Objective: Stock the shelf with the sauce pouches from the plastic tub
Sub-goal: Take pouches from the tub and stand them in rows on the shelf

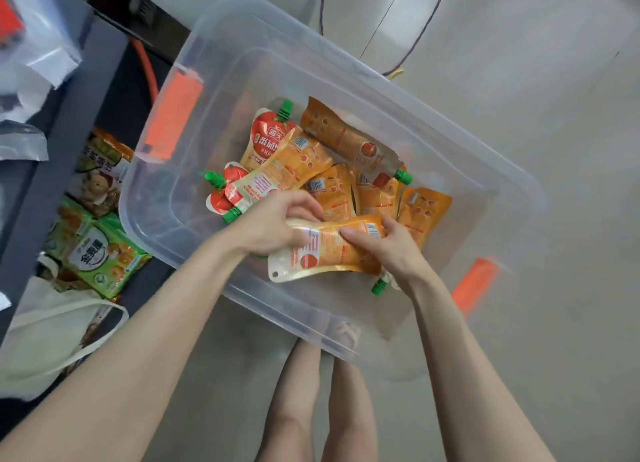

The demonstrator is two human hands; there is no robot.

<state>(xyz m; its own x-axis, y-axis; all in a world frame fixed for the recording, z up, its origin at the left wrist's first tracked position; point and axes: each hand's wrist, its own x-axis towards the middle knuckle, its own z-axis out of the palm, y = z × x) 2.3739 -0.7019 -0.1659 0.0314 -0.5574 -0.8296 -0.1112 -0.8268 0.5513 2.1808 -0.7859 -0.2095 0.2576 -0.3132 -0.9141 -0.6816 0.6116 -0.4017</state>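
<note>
A clear plastic tub (221, 80) with orange latches sits on the floor below me. Several orange and red sauce pouches (287, 163) with green caps lie inside it. Both my hands reach into the tub and grip one orange sauce pouch (322, 253) that lies crosswise near the front wall. My left hand (277, 224) holds its upper left part, fingers curled over the edge. My right hand (384, 245) clamps its right end, thumb on top. A green cap (379, 285) shows under my right wrist. The dark grey shelf (69, 115) stands to the left of the tub.
On the shelf's lower level lie green snack packets (97, 253) and a cream cloth bag (52, 330). Clear plastic bags (38, 56) sit on its top. An orange cable (147, 70) and dark cables (422, 31) run behind the tub. My bare legs (322, 402) stand at its front.
</note>
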